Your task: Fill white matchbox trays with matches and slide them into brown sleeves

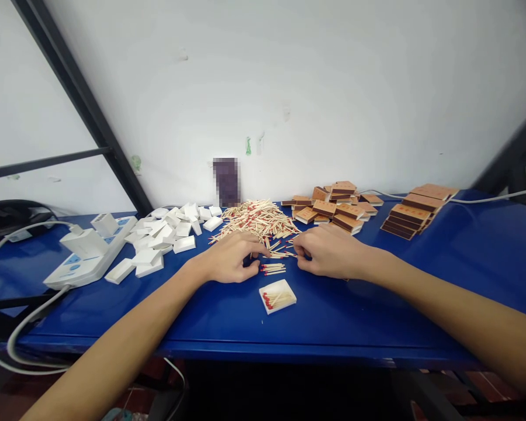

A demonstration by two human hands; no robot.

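Observation:
My left hand (234,257) rests at the front left of a heap of red-tipped matches (263,221). Its index finger reaches loose matches and its thumb stands apart from it. Across from it, my right hand (322,251) has its fingers curled together, with a thin match (291,255) at the fingertips. Between the hands, a small row of matches (273,269) lies side by side on the blue table (333,316). Nearer to me is a white inner matchbox tray (291,299), partly filled with matches, their red heads to the left.
White empty trays (164,234) are piled at left, beside a power strip (85,257) with plugs and cables. Orange-brown matchbox sleeves (337,207) lie heaped at the back right, near stacked sleeves (414,211). A pixelated dark object (227,182) stands against the wall.

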